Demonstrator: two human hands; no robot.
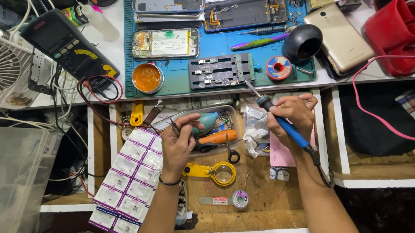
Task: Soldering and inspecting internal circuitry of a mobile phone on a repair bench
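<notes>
A single camera, worn on the person's head, looked steeply down and forward from close above. It took in the near edge of the desk (104, 48) across the top and an open drawer (260, 196) below, with both forearms rising from the bottom edge.

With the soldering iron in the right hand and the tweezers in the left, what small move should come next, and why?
Probably bring the soldering iron tip forward onto the board holder. The right hand already points the tip at its near edge, while the left hand holds tweezers raised above the open drawer.
</notes>
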